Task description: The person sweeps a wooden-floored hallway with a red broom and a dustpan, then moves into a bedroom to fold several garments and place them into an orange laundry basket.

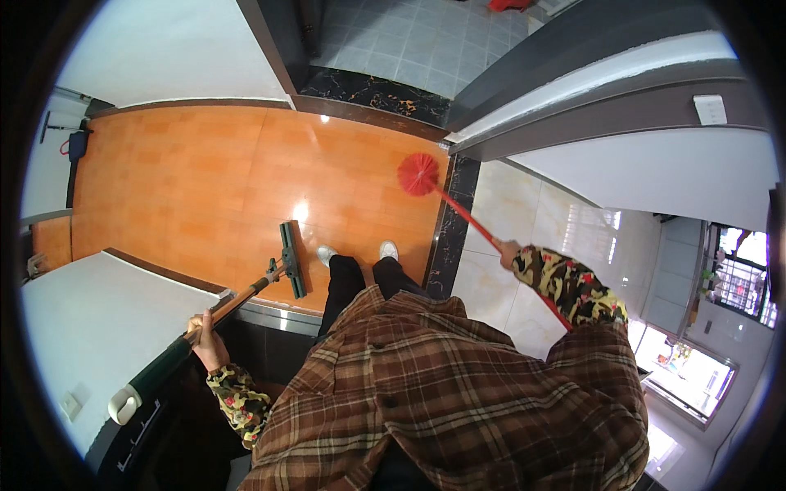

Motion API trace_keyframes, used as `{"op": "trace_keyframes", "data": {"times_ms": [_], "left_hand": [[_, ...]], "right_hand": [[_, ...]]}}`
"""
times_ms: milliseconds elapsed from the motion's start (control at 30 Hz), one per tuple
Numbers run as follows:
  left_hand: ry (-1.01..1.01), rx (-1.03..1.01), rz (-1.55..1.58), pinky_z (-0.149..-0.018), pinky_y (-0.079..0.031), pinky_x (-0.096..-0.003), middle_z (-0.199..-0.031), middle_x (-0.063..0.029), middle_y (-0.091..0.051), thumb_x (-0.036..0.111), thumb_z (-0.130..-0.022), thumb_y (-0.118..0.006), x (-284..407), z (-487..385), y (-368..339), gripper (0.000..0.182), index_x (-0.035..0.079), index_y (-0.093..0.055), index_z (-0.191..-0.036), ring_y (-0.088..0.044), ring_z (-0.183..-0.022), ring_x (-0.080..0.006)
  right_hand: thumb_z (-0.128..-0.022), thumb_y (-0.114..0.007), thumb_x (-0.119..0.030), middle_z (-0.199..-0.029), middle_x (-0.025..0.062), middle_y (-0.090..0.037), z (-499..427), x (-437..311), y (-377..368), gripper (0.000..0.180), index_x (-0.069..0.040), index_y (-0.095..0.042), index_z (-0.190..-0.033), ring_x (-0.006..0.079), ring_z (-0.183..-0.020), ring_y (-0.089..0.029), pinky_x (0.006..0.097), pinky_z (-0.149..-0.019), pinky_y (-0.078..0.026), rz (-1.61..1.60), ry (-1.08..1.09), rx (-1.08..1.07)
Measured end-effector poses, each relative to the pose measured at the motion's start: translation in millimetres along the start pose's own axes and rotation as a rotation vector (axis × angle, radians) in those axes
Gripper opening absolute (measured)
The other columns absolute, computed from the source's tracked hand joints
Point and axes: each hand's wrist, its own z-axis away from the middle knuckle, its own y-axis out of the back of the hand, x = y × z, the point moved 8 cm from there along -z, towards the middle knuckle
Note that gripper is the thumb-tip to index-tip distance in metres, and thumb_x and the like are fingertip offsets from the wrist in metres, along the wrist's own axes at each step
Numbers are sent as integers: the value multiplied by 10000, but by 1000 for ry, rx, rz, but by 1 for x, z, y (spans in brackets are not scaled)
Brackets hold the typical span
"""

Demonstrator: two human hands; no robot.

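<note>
My left hand (210, 342) grips the shaft of a sponge mop (245, 296) at the lower left. Its dark green head (293, 260) hangs over the orange floor beside my left shoe, and a white hook-shaped end (125, 405) tops the green handle. On the other side, my right hand (508, 254) is closed around the red pole of a duster (468, 219). The round red bristle head (419, 174) points away from me, near the dark door sill. The pole's rear end passes behind my camouflage sleeve (568, 284).
Orange wood-look flooring (202, 166) lies ahead, bounded by white walls. A black marbled threshold (457, 208) separates it from glossy cream tiles (497, 288) on the right. Ahead, a doorway leads to grey tiles (405, 43). A wall switch (710, 109) and windows (681, 371) are at right.
</note>
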Motion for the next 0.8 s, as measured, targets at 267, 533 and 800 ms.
{"op": "trace_keyframes", "data": {"times_ms": [267, 533, 800], "left_hand": [[2, 10, -32, -689, -338, -233, -671, -7, -455, 22, -811, -595, 3, -3, 2, 239, 75, -437, -639, -422, -672, -93], [-34, 42, 11, -667, -336, -222, -657, 7, -430, 16, -805, -604, 6, -6, 2, 286, 92, -407, -611, -398, -651, -79], [1, 47, 7, -678, -358, -242, -652, -1, -443, 6, -815, -587, 0, -9, 15, 277, 83, -413, -615, -434, -657, -92]], "right_hand": [[-702, -454, -46, -742, 273, -569, 69, -6, 17, 650, -162, -321, -1328, 432, -682, -551, 491, -649, -450, -39, 61, 27], [-738, -477, -90, -931, 237, -582, 75, -21, -22, 611, -225, -351, -1320, 406, -835, -569, 430, -699, -478, 5, -62, -305], [-760, -497, -93, -820, 221, -583, -25, 1, 46, 548, -159, -373, -1289, 361, -743, -587, 422, -619, -476, -54, -271, -124]]}}
